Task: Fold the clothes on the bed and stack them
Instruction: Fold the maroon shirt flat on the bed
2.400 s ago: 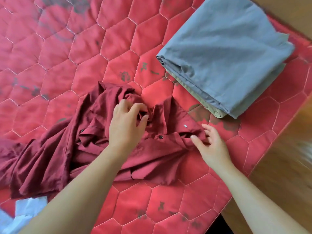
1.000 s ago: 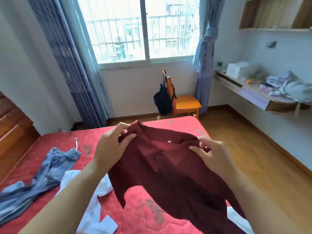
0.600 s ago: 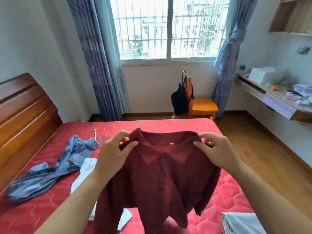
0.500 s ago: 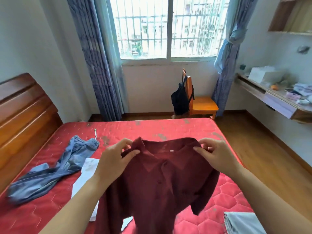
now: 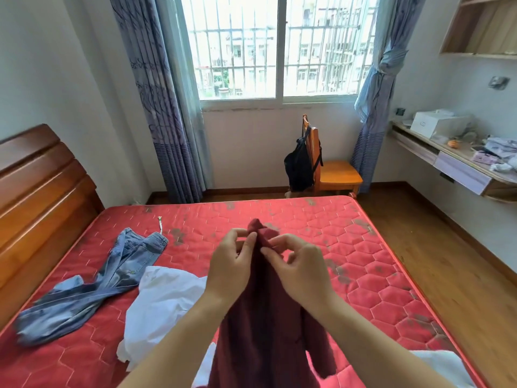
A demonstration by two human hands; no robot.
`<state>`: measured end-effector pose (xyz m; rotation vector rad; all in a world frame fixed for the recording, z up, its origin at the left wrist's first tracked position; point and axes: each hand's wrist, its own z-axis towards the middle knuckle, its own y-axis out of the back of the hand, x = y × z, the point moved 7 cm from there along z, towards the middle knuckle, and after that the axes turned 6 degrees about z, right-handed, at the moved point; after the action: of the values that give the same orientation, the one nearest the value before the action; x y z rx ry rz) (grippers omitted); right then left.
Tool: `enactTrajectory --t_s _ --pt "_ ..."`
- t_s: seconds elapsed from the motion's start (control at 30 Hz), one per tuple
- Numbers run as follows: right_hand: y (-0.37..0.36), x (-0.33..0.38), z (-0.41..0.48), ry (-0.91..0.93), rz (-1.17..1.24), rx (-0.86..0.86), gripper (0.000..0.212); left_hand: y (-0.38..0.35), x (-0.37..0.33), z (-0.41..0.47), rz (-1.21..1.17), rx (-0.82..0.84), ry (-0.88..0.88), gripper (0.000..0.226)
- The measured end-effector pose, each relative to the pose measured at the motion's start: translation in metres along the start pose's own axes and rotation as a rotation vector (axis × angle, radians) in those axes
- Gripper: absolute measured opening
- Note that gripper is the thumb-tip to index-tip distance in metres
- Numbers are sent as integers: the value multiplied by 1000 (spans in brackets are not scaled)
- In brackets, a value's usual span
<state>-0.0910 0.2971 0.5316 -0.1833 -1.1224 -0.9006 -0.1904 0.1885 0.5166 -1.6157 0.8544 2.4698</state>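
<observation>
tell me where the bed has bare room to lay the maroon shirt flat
Bare mattress lies right of the maroon shirt, out to the right edge, and beyond it toward the chair. The left side is crowded: jeans and a white garment.

**Legible text: none**

No text, number or brand can be read anywhere in the head view. The white box (image 5: 436, 127) on the desk (image 5: 461, 172) carries a small dark mark on its front face, too small to read. The maroon shirt (image 5: 265, 317), jeans (image 5: 117, 275) and white garment (image 5: 165, 298) show plain cloth only.
</observation>
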Motion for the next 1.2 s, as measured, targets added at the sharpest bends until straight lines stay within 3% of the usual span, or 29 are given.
enactTrajectory --t_s 0.13,0.27,0.33,0.43,0.53,0.63,0.73,0.87,1.03,1.1,1.2 --pt "-11 19 1 150 32 141 24 -5 -15 7 -203 156 -21 23" --pt "30 27 8 203 33 -121 28 12 -45 24 -291 108 -127 12" --pt "54 39 23 239 -20 -222 43 24 -69 36 -303 104 -197 14" --pt "62 63 52 204 91 -61 65 33 -103 48 -341 196 -271 13" --pt "51 72 59 159 176 113 54 35 -112 44 -358 213 -290 14" --pt "44 65 50 155 43 89 33 35 -92 28 -236 86 -259 14" --pt "41 66 44 187 59 44 24 31 -68 8 -73 -29 -248 20" --pt "54 78 51 288 109 -68 21 13 -40 -13 51 3 -266 31" --pt "55 66 47 265 22 -35 16 -5 3 -28 88 -30 -160 21" --pt "66 67 48 298 31 -115 14 -13 14 -36 76 -60 -118 31" --pt "65 67 47 299 14 -88 14 -34 22 -51 82 -37 -99 59"
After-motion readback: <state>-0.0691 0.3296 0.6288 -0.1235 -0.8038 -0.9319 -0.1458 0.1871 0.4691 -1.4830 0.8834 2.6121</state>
